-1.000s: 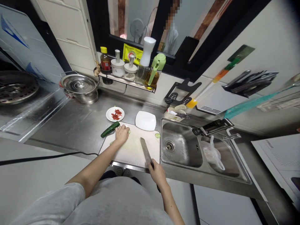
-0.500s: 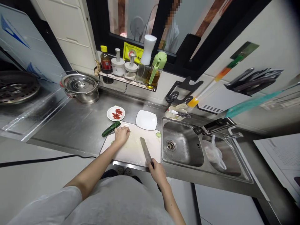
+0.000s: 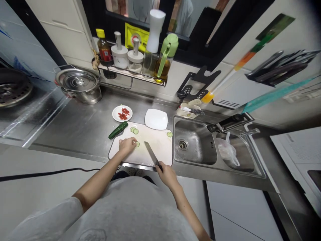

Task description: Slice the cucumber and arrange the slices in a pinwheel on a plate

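My right hand (image 3: 167, 174) is closed around the dark handle of a kitchen knife (image 3: 151, 153). Its blade is angled over the middle of a white cutting board (image 3: 145, 159). On the board's left side, my left hand (image 3: 127, 146) has its fingers drawn together at a thin cucumber slice (image 3: 137, 144). A few cucumber slices (image 3: 134, 130) overlap behind that hand, and more slices (image 3: 170, 134) lie at the board's right edge. A dark green piece of cucumber (image 3: 118, 130) rests across the board's back left corner.
Behind the board stand a small plate of chopped red pieces (image 3: 122, 118) and a white square plate (image 3: 156, 119). A steel sink (image 3: 195, 144) adjoins on the right, with a plastic bag (image 3: 227, 150) in its second basin. A lidded pot (image 3: 87, 95) stands back left, beneath a condiment rack (image 3: 135, 76).
My left hand has drawn back toward me, uncovering the slices behind it, and a slice now shows at its fingertips. The knife has shifted slightly left. The whole view has tilted down.
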Available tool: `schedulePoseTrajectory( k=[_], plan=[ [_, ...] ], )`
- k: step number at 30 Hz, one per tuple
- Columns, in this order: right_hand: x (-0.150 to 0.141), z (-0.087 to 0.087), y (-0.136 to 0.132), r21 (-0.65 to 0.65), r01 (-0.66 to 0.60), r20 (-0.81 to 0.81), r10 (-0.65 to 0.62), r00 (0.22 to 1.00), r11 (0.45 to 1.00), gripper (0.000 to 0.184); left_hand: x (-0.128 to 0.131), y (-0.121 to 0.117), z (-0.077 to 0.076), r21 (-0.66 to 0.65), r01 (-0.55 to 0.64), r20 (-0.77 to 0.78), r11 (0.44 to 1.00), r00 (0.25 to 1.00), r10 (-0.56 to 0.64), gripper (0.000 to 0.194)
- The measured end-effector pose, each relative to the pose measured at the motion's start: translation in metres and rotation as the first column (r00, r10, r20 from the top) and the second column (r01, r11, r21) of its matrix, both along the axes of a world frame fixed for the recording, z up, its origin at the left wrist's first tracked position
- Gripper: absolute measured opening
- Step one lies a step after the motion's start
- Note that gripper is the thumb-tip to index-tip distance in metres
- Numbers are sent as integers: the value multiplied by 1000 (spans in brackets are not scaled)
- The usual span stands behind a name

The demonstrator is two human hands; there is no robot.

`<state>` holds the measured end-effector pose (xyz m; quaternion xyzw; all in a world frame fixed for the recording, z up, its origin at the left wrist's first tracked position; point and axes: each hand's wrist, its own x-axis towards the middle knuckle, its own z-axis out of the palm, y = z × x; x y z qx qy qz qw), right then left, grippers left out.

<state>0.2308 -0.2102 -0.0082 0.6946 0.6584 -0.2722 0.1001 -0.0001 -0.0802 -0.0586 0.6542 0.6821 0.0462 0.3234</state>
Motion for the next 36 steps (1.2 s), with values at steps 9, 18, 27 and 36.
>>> schedulePoseTrajectory(
  k=[9,18,27,36],
  plan=[
    [-17,9,-1,-51,-92,11,92,996,994,30,-6,-2,-1,111,67,-100,992,993,-56,35],
    [-21,4,2,-64,-132,24,134,991,989,28,0,4,-10,112,81,-95,990,993,-70,31],
    [-24,6,9,-121,-140,22,144,989,983,26,-1,4,-14,114,69,-87,991,994,-59,30],
    [-28,11,19,-139,-164,25,169,985,977,27,1,4,-13,108,60,-95,992,994,-50,32]
  ],
)
